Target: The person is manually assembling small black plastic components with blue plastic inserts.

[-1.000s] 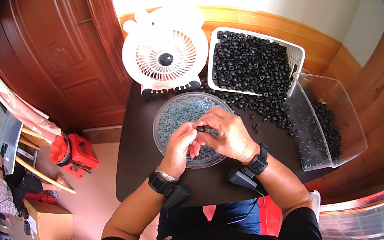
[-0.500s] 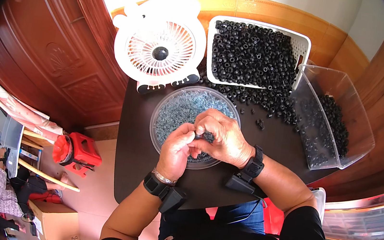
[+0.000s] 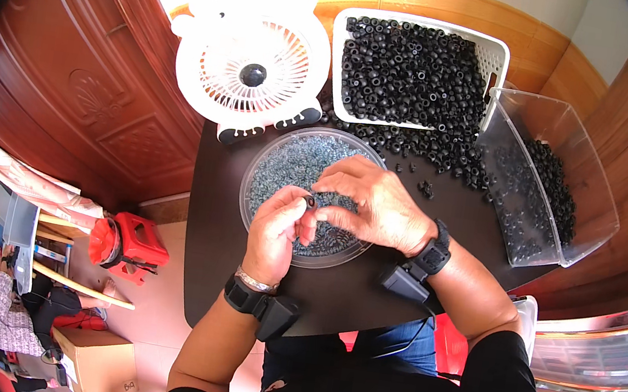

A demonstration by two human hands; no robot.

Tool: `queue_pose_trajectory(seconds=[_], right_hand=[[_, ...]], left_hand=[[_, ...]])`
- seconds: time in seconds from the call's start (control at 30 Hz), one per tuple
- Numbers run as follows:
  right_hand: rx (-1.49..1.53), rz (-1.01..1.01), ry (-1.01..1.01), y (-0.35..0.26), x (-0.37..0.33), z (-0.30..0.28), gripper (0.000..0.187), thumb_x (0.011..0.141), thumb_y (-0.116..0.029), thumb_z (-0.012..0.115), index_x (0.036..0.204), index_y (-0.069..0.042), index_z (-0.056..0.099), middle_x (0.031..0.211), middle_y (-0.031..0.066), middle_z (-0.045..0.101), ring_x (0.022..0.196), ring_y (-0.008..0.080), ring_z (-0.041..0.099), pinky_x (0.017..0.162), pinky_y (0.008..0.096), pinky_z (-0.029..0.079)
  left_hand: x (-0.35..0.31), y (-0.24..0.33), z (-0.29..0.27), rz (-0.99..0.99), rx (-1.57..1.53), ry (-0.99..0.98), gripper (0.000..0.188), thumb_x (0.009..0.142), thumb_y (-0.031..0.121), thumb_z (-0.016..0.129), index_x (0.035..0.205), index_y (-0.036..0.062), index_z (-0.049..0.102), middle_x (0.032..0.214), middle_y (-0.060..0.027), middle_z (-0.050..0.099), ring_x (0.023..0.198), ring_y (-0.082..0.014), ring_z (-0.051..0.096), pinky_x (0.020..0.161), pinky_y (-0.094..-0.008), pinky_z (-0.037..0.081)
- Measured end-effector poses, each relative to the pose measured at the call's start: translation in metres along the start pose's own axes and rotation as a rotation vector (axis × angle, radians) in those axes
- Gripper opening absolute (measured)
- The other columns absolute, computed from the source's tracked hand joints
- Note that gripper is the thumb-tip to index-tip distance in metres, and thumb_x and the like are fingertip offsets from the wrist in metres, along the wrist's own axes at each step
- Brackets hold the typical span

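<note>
Over a round clear tub (image 3: 245, 187) of small bluish translucent pieces (image 3: 283, 162), both my hands work close together. My left hand (image 3: 273, 230) pinches a small black ring-shaped part (image 3: 310, 203) between thumb and fingertips, its hole facing up. Just to the right of that part, my right hand (image 3: 390, 210) is curved with thumb and forefinger apart, and I see nothing held between them. A white basket (image 3: 500, 58) behind the tub is heaped with similar black parts (image 3: 413, 74), and more lie spilled on the dark table (image 3: 438, 220) in front of it.
A white animal-shaped fan (image 3: 253, 75) stands at the back left. On the right, a clear bin (image 3: 597, 217) lies tilted with black parts inside. A red stool (image 3: 145, 245) and a cardboard box (image 3: 97, 366) are on the floor at left, near another person (image 3: 12, 323).
My hands have drawn apart; the right fingers have opened away from the left. The black part now shows plainly in my left fingertips. The whole view has shifted slightly.
</note>
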State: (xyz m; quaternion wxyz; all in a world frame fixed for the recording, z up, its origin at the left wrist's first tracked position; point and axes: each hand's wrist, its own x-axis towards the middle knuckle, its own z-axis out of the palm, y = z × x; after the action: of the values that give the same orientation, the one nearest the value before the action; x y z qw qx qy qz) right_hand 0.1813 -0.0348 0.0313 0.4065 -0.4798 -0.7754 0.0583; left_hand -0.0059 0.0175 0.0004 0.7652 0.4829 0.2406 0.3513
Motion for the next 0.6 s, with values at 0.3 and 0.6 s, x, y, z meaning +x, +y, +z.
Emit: queue_pose_trajectory(seconds=[0.3,0.6], right_hand=[[-0.408,0.072,-0.18,0.018,-0.013,0.022,0.011,0.079,-0.014,0.065,0.074,-0.006,0.059,0.08,0.0072,0.055,0.083,0.0259,0.057,0.074,0.0385,0.05],[-0.243,0.076,-0.165,0.01,-0.011,0.021,0.016,0.078,-0.018,0.067,0.086,-0.005,0.062,0.085,0.0093,0.058,0.089,0.0282,0.058,0.077,0.0392,0.049]], left_hand=[[0.004,-0.001,-0.004,0.036,-0.132,0.007,0.017,0.097,0.019,0.046,0.098,0.0046,0.054,0.075,-0.005,0.054,0.062,-0.014,0.051,0.055,-0.0253,0.041],[0.005,0.0,-0.016,0.127,-0.199,0.1,0.018,0.096,0.022,0.047,0.096,0.0057,0.055,0.075,-0.0054,0.054,0.06,-0.0154,0.051,0.053,-0.0257,0.04]])
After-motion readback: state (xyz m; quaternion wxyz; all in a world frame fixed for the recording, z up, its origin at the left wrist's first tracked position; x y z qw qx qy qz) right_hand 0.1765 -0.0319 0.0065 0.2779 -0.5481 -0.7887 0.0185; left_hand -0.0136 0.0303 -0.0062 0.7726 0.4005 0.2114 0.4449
